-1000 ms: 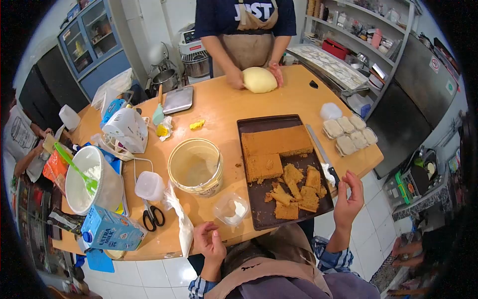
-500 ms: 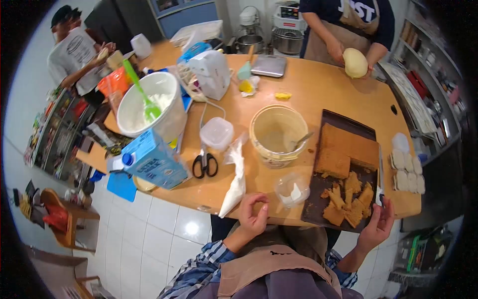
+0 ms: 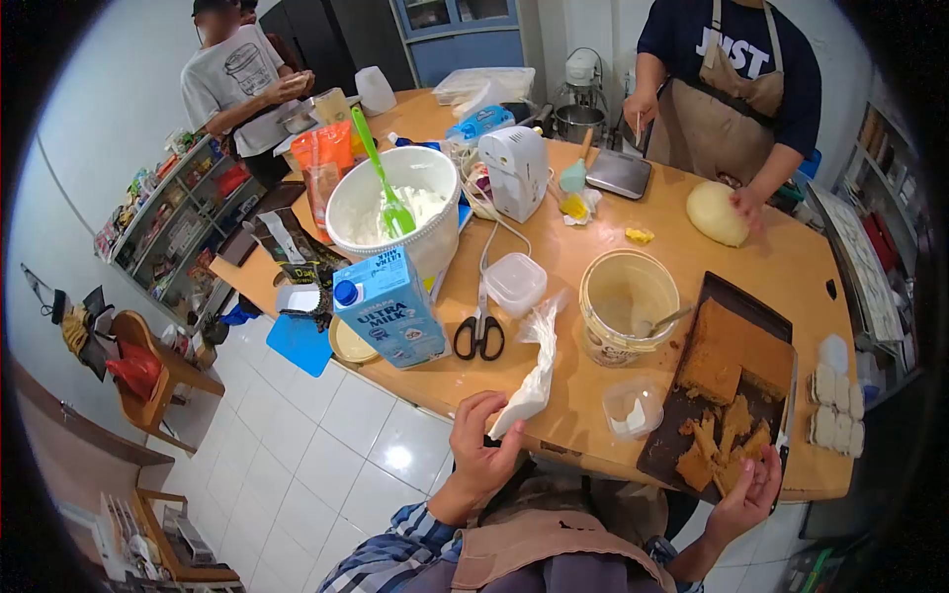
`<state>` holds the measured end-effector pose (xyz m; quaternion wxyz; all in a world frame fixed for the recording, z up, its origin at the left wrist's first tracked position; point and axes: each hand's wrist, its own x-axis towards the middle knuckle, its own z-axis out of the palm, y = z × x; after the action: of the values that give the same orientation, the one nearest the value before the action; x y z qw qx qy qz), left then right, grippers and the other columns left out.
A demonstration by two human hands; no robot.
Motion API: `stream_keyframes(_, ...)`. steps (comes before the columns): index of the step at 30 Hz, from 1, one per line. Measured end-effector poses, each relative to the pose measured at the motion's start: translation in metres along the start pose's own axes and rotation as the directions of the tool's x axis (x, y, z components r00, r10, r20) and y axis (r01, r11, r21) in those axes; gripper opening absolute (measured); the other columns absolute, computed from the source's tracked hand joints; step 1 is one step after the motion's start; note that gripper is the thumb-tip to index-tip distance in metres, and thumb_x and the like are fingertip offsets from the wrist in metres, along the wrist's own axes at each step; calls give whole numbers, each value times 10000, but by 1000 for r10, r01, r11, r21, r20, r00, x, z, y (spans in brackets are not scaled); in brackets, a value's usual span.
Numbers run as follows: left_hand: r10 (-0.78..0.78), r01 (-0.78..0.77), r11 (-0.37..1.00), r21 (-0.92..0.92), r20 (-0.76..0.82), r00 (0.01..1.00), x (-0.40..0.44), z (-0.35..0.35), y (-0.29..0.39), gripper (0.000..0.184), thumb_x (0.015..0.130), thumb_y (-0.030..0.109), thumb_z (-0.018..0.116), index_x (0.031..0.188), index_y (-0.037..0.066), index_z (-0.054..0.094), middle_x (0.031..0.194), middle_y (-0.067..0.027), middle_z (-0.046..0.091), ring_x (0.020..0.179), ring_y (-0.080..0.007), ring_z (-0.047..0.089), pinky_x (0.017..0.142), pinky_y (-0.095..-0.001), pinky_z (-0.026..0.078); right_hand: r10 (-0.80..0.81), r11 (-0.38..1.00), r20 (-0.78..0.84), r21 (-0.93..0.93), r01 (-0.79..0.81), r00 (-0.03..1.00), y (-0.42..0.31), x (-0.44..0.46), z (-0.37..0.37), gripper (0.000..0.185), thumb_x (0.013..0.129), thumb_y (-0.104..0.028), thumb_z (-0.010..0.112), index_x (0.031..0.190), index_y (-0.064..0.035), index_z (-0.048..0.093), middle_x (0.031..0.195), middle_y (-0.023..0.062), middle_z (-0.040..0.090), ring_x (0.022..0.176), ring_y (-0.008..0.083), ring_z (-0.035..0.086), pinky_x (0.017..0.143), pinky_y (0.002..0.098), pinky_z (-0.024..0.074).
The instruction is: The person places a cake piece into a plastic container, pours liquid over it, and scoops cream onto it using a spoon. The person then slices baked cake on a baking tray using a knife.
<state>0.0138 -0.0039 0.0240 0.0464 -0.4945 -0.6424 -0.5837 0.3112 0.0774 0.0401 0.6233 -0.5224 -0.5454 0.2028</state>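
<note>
My left hand curls around the lower tip of a white-filled piping bag at the table's front edge, thumb in front. My right hand is at the front right corner of a dark baking tray, its fingers closed on a torn piece of brown cake. Other torn pieces lie close by. Behind them is the larger cut slab of cake. A knife lies along the tray's right edge. Left of the tray is a small clear plastic cup with something white inside.
A tub with a spoon, scissors, a milk carton and a white bowl with a green spatula stand on the table. Opposite, a co-worker's hand touches a dough ball. Another person stands far left.
My left hand has come onto the piping bag's tip. My right hand has moved onto the cake pieces. The co-worker has set the dough ball on the table. The view has shifted.
</note>
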Motion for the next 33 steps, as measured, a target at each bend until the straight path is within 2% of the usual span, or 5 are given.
stream_keyframes(6,48,-46,998,-43,61,997,-6,7,5,347,708,34,685,1026,-13,556,996,-181,571,873,-300,585,757,-332,474,-3,1000,11,-19,4,1000,6,-5,-1,317,914,0,455,1225,62,441,1167,131,554,937,128,552,834,252,444)
stream_keyframes(9,64,-48,993,-112,143,988,-10,19,13,355,714,46,685,1036,-18,550,1002,-188,570,887,-313,585,773,-339,473,10,999,28,-34,-9,1000,4,-5,-5,317,897,3,464,1210,51,450,1141,148,543,1005,192,551,802,284,475)
stream_keyframes(12,99,-69,985,-156,195,976,-15,35,13,332,726,49,677,1020,-29,544,998,-183,566,895,-316,577,776,-338,471,37,999,-17,-10,-37,999,14,-5,-11,319,913,-4,463,1228,45,456,1149,123,568,891,123,551,788,246,446)
stream_keyframes(30,90,-12,968,-249,302,949,-33,73,-4,327,743,67,675,1026,-25,540,1014,-167,560,917,-294,565,792,-340,464,2,994,-34,-112,-6,999,41,6,-22,288,922,-46,471,1199,30,496,1086,111,591,841,120,544,742,238,445)
stream_keyframes(33,101,-18,965,-260,307,946,-32,74,-6,341,751,76,673,1041,-35,532,1022,-172,550,918,-298,561,793,-335,462,-59,984,65,-166,69,996,15,6,-16,292,887,-29,526,1160,70,497,1143,184,557,1016,261,548,882,343,449)
